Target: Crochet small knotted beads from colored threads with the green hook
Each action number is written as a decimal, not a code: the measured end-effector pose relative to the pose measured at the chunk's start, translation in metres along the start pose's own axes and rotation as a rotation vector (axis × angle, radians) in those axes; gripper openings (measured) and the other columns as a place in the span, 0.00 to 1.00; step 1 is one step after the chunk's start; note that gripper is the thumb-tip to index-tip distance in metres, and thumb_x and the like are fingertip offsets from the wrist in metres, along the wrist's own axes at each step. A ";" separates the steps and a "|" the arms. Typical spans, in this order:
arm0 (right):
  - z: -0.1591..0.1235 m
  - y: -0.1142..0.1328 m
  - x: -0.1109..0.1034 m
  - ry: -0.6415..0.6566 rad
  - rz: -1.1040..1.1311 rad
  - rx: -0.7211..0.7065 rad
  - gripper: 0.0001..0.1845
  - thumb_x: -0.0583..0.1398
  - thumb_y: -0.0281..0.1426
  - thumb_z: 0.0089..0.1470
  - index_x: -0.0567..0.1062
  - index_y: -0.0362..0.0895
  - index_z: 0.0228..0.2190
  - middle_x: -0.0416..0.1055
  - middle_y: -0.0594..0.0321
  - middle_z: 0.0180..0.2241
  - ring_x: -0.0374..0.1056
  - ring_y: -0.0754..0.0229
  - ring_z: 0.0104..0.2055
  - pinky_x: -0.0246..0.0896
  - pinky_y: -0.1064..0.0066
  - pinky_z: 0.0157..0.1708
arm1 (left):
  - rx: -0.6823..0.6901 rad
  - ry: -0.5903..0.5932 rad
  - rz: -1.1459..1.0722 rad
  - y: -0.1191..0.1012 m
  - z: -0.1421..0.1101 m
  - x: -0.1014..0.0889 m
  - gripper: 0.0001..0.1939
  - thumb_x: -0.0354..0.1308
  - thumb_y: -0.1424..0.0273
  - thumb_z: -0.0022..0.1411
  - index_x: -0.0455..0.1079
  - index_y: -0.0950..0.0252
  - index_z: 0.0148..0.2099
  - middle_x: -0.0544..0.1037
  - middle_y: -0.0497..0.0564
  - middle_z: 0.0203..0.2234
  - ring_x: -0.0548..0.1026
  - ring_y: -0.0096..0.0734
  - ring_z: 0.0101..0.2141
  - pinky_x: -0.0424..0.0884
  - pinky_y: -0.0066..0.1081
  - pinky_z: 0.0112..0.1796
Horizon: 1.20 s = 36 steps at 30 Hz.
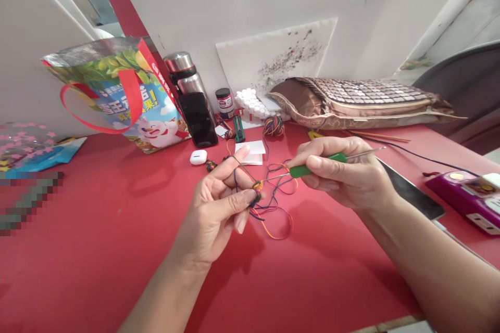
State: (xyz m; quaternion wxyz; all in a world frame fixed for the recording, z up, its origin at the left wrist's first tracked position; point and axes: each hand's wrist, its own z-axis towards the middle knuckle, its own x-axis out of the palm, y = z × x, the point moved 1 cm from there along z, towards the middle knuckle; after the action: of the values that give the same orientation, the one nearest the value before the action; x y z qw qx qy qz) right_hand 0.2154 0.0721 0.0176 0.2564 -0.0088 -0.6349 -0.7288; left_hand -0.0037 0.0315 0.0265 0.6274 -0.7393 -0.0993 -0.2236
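My left hand pinches a small knotted piece of multicoloured cord, orange on top and dark below, between thumb and fingers. One dark strand runs up over its raised index finger. In my right hand is a crochet hook with a green handle, its thin metal shaft reaching left to the cord piece. Another metal end sticks out behind the right hand. Loose orange, pink and dark blue cord lies in loops on the red table below. Whether the hook's tip is inside a loop is too small to tell.
Behind the hands are a white earphone case, a propped phone, a cord ball, a green cutter and white paper. A colourful bag stands left. Rightward lie a tablet-like device and a purple power strip.
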 end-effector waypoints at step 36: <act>-0.001 -0.039 0.035 -0.050 0.429 0.196 0.11 0.76 0.36 0.52 0.87 0.42 0.32 0.74 0.65 0.21 0.53 0.73 0.17 0.50 0.75 0.19 | 0.240 -0.278 0.170 0.016 -0.002 0.012 0.33 0.76 0.69 0.60 0.76 0.53 0.67 0.82 0.45 0.36 0.73 0.19 0.18 0.68 0.24 0.18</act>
State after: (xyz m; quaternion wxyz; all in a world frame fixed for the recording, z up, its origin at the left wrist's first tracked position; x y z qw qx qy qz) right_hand 0.1702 0.0605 -0.0070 0.3893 -0.1366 -0.6925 -0.5918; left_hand 0.0131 0.0251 0.0176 0.7077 -0.6888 -0.1483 -0.0521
